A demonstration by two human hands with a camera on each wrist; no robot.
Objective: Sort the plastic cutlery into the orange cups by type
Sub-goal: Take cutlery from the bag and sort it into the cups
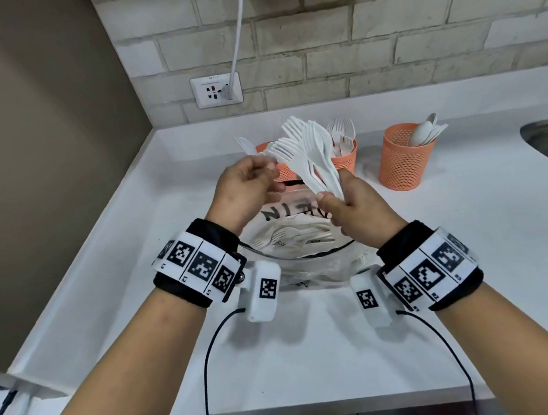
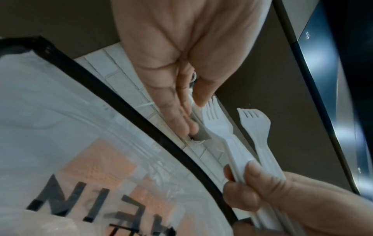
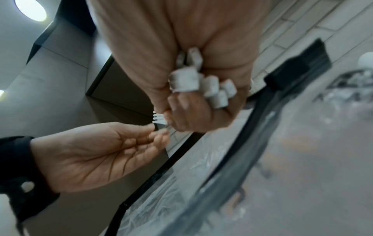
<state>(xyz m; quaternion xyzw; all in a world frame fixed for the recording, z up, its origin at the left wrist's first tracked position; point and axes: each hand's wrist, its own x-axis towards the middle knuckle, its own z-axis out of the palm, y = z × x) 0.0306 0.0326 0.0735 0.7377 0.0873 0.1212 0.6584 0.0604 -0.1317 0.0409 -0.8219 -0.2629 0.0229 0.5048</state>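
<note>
The right hand (image 1: 356, 211) has its grip closed round a bundle of white plastic forks (image 1: 314, 154), held above the clear bag (image 1: 304, 238) on the counter (image 1: 284, 361). The left hand (image 1: 246, 190) pinches 1 fork's tines. 3 orange cups (image 1: 402, 164) stand behind.

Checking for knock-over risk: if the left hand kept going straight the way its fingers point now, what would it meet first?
Most likely the forks fanned from the right hand: the left hand already pinches one there. The orange cup stands behind them; depth is unclear.
</note>
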